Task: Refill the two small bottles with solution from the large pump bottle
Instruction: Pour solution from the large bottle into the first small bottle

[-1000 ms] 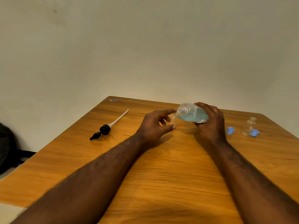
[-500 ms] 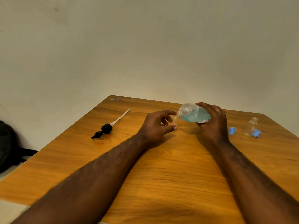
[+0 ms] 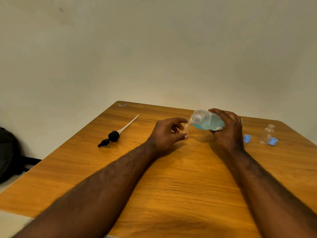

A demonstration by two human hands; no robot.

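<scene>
Right, head view, and it's the pour. The right hand [image 3: 226,133] has the large clear plastic bottle of blue solution [image 3: 208,120] tipped almost flat above the middle of the wooden counter [image 3: 171,177], with fingers [image 3: 221,111] wrapped over its body and the open neck aimed left. The left hand [image 3: 167,134] meets it there, thumb and forefinger pinching the small clear plastic bottle [image 3: 187,127] upright, its mouth right at the big bottle's neck. That's a steadying hold, I'd say, so a light bottle doesn't skid or topple as liquid arrives. The blue level sits low in the tilted body. Whether anything is running yet, I cannot tell.

Over by the left edge lies the black pump head with its white dip tube [image 3: 114,135], off the bottle and parked well apart so pouring goes straight from the neck. Toward the right edge the second small clear bottle [image 3: 267,133] stands uncapped, with one light-blue cap [image 3: 272,141] just beside its base and the other light-blue cap [image 3: 247,138] near the right hand. My read: the first fill has barely begun, and it wants more tilt, gently.
</scene>
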